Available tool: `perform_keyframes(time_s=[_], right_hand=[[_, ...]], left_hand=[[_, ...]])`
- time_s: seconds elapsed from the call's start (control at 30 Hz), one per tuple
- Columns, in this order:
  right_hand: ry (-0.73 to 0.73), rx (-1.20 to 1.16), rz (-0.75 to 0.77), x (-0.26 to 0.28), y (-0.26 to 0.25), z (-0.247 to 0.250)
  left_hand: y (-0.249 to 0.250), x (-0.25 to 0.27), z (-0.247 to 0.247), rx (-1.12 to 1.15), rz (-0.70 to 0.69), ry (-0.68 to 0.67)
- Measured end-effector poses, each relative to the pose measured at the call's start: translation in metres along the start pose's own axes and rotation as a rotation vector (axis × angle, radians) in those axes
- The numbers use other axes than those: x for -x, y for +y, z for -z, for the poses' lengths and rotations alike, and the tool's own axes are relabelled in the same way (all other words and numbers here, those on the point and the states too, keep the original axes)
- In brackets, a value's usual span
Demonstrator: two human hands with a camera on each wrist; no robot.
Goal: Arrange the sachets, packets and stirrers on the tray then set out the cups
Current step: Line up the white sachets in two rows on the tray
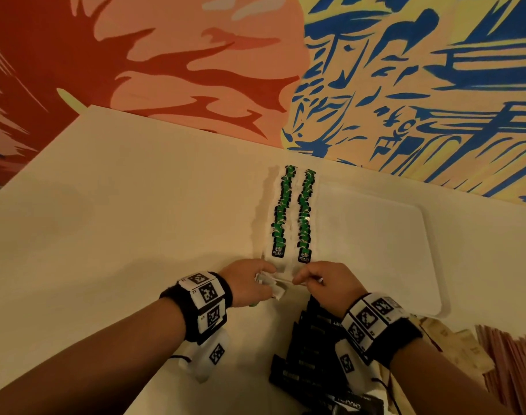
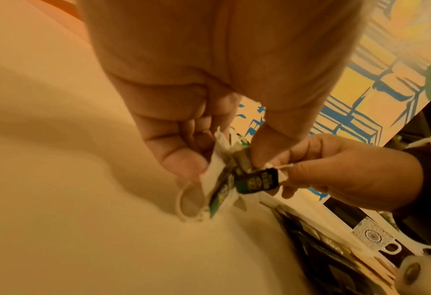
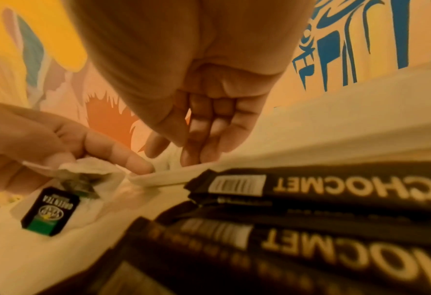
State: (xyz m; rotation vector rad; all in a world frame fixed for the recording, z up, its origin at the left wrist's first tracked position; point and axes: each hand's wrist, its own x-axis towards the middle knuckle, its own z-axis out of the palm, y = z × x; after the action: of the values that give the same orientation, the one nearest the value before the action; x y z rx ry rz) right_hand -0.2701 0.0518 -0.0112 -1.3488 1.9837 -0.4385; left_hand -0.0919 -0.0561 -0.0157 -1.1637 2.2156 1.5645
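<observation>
From my hands, I see open tray floor toward one and two o'clock, bare table from nine to eleven, two rows of green tea bags blocking twelve, and black Chocmet packets crowding five and six beside my right wrist.

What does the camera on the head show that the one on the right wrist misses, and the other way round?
Only the head view shows the two long rows of green tea bags laid on the white tray, plus both wristbands. Only the right wrist view lets you read CHOCMET on the black packets, and shows a green tea tag close up. Both show the left hand holding tea bags, the right hand pinching beside it, and the painted wall.
</observation>
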Motion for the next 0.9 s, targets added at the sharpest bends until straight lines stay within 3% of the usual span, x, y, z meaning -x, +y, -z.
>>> perform_keyframes(time_s=[0.1,0.27,0.4,0.7,0.9], right_hand=[[0.059,-0.153,0.048,0.006,-0.004,0.001],[-0.012,-0.267,0.119,0.008,-0.015,0.0],[0.097,-0.375,0.102,0.002,-0.017,-0.001],[0.122,-0.688,-0.09,-0.002,-0.017,0.013],[0.037,-0.682,-0.064,0.0,-0.019,0.01]], left_hand=[[0.0,0.0,0.002,0.088,-0.022,-0.001],[0.007,-0.002,0.004,0.327,-0.083,0.007],[0.01,-0.005,0.004,0.491,-0.081,-0.024],[0.0,-0.005,0.0,0.265,-0.005,0.095],[0.014,-0.003,-0.002,0.386,-0.087,0.104]])
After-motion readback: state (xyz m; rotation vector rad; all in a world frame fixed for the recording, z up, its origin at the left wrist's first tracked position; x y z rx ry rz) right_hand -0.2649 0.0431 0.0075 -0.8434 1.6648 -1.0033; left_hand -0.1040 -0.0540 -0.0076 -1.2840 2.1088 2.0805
